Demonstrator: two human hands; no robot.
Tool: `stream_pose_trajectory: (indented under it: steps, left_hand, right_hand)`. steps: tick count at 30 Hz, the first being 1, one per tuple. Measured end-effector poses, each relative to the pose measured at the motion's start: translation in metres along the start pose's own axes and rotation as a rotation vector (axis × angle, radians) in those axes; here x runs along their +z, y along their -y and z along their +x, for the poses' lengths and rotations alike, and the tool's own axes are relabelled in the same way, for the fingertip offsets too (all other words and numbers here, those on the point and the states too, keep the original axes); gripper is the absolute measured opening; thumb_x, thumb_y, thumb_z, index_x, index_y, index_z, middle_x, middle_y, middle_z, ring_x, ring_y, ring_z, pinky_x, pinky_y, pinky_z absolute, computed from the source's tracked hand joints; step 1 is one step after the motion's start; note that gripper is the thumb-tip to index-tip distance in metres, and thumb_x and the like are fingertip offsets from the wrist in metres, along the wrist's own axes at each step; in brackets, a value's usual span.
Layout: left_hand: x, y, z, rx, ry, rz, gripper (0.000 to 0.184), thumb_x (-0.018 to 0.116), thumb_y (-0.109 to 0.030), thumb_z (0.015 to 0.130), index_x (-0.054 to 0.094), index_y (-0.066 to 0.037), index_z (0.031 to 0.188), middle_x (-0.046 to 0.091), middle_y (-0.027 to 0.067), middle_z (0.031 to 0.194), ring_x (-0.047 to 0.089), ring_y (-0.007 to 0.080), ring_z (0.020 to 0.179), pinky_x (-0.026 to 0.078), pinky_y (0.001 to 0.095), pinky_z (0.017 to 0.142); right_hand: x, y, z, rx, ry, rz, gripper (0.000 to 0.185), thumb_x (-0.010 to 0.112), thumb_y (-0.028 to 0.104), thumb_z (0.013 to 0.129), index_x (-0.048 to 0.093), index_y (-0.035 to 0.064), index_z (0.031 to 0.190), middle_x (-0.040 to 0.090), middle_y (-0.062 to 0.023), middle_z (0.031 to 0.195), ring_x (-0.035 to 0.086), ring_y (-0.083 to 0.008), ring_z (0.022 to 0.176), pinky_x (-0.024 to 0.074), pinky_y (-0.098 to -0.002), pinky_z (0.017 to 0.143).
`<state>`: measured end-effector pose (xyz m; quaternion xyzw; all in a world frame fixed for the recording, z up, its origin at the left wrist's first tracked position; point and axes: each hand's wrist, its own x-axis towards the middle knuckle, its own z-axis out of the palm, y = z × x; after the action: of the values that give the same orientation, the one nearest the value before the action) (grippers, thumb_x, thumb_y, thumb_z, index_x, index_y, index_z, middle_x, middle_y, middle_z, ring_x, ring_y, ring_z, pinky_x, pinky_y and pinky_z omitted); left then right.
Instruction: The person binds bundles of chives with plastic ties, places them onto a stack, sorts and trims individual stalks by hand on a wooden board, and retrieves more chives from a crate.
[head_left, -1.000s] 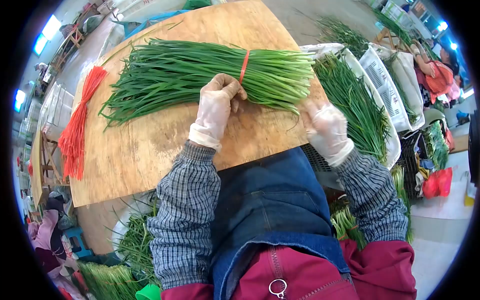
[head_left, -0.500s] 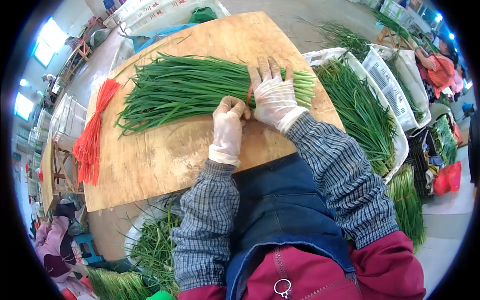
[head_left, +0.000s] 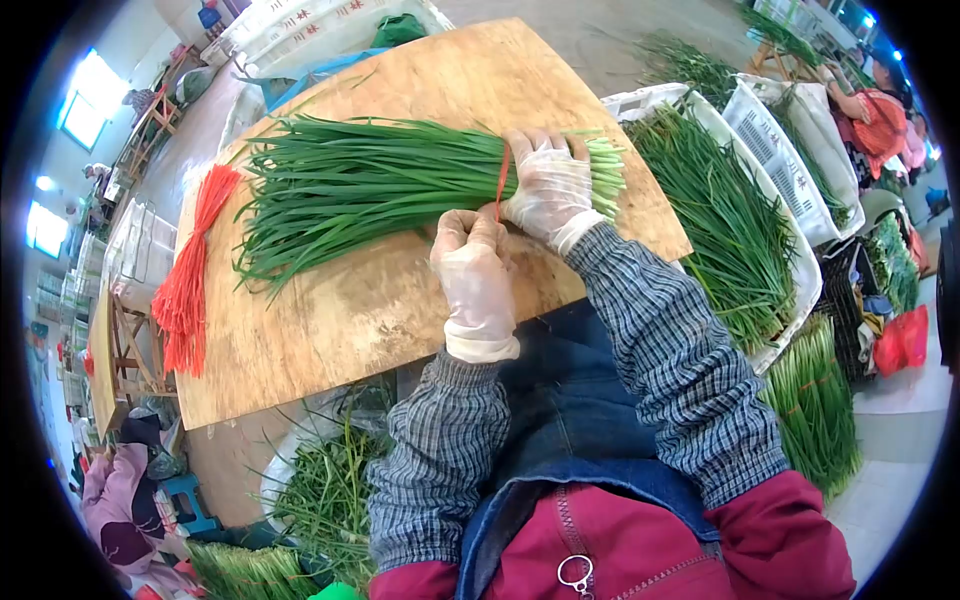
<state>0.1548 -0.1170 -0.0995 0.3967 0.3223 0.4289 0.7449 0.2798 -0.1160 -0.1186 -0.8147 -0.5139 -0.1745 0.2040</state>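
Observation:
A thick bunch of garlic chives (head_left: 370, 185) lies across the wooden board (head_left: 340, 340), leaves to the left and pale stems to the right. Around its stem part runs a red tie (head_left: 503, 170). My left hand (head_left: 470, 265), in a thin clear glove, is closed in a pinch on the tie's end at the near side of the bunch. Gloved as well, my right hand (head_left: 550, 190) grips the stems just right of the tie, fingers curled over the top and thumb by the tie. The tie's ends are mostly hidden by the fingers.
A bundle of red ties (head_left: 195, 275) hangs over the board's left edge. White crates (head_left: 805, 270) of chives stand at the right, with a tied bunch (head_left: 812, 410) below. Loose greens (head_left: 330, 490) lie under the near edge. A co-worker (head_left: 875, 125) is at far right.
The red tie stands up more around the stems. My right hand's fingers have gone from spread flat to curled over the bunch. My left hand has turned and shifted slightly right and nearer me.

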Motion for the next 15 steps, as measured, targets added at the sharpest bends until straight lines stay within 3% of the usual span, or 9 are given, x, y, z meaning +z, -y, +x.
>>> stream_pose_trajectory:
  steps: [5,10,15]
  left_hand:
    - [-0.004,0.004,-0.008,0.054,-0.006,0.047,0.009,0.048,-0.006,0.085,0.044,-0.004,0.077,0.042,0.0019,0.062,0.031,0.0061,0.043,0.024,0.0217,0.037]
    - [-0.016,-0.011,-0.008,0.042,0.019,0.105,0.008,0.047,-0.006,0.085,0.045,-0.003,0.077,0.045,0.0023,0.063,0.032,0.0064,0.043,0.030,0.0213,0.039]
    - [-0.017,-0.011,-0.012,0.040,0.059,0.138,0.009,0.048,-0.006,0.084,0.045,-0.003,0.076,0.042,0.0022,0.061,0.030,0.0064,0.043,0.027,0.0220,0.037]
  right_hand:
    - [-0.007,0.002,-0.002,0.009,-0.009,0.065,0.077,0.075,0.054,0.047,0.053,0.0100,0.107,0.054,-0.0052,0.107,0.046,-0.0206,0.108,0.0273,-0.0426,0.095]
    - [-0.017,0.005,-0.011,-0.143,0.071,-0.058,0.097,0.075,0.053,0.051,0.039,0.0073,0.128,0.045,-0.0092,0.123,0.038,-0.0255,0.120,0.0229,-0.0503,0.099]
    - [-0.014,0.000,-0.009,-0.275,0.075,-0.200,0.089,0.074,0.046,0.059,0.038,0.0042,0.129,0.045,-0.0107,0.122,0.039,-0.0265,0.119,0.0267,-0.0534,0.097]
